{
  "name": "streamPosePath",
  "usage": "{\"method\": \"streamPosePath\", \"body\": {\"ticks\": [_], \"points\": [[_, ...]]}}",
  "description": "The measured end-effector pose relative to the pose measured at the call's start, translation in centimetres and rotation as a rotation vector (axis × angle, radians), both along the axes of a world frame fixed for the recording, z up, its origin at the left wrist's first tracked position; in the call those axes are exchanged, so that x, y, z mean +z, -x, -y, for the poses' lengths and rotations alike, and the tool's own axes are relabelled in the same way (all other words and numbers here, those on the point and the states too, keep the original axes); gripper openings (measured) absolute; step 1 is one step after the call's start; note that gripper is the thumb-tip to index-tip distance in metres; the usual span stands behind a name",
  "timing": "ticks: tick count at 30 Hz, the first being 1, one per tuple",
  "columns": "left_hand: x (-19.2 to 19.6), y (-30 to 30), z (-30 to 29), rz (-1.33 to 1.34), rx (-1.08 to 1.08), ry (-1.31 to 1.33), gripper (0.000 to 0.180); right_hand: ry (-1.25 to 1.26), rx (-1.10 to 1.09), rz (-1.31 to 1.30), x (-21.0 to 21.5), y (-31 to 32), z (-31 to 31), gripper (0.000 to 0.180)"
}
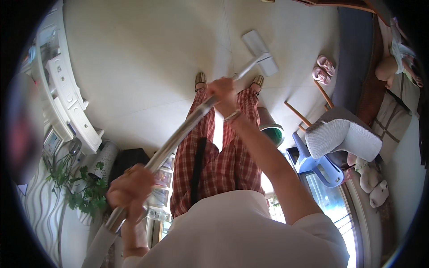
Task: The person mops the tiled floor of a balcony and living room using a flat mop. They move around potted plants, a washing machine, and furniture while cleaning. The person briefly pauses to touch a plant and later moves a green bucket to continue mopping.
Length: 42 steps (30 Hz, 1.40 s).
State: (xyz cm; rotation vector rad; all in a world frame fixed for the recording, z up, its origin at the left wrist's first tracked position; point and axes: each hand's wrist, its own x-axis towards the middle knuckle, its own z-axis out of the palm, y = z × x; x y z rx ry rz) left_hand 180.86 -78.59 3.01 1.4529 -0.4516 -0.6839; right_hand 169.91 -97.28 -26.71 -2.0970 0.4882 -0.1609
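Note:
Both my hands grip the silver pole of a flat mop (254,40), which runs slantwise across my body. My left hand (132,185) is closed round the pole low on the left, close to its thick white end. Further along, toward the mop's head, my right hand (222,94) wraps the pole, a band on its wrist. The mop's pale rectangular head rests on the light floor (147,58), just ahead and to the right of my feet. Both hands look slightly blurred.
A white cabinet (67,96) and a leafy plant (91,185) line the left. Right of my legs are a bin (270,125), a chair with a grey cover (342,134) and a blue plastic stool (308,158). Pink slippers (324,70) lie near a sofa (353,58), where another person's leg (386,70) shows.

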Motion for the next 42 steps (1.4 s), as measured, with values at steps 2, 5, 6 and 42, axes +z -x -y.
{"method": "streamPosePath", "body": {"ticks": [2, 5, 6, 42], "points": [[2.9, -1.2, -2.3, 0.143, 0.029, -0.031, 0.030, -0.088, -0.065, 0.105, 3.3, -2.2, -4.6, 0.021], [4.8, -1.4, -3.4, 0.133, 0.103, -0.045, 0.035, -0.037, 0.024, 0.156, 5.6, -3.8, -5.8, 0.025], [4.8, -1.1, -3.2, 0.125, 0.128, -0.006, 0.035, 0.001, 0.095, 0.155, 5.8, -3.7, -5.3, 0.026], [1.0, -1.7, 1.1, -0.023, -0.208, 0.097, 0.020, 0.008, 0.145, 0.278, 2.9, -2.2, 2.9, 0.023]]}}
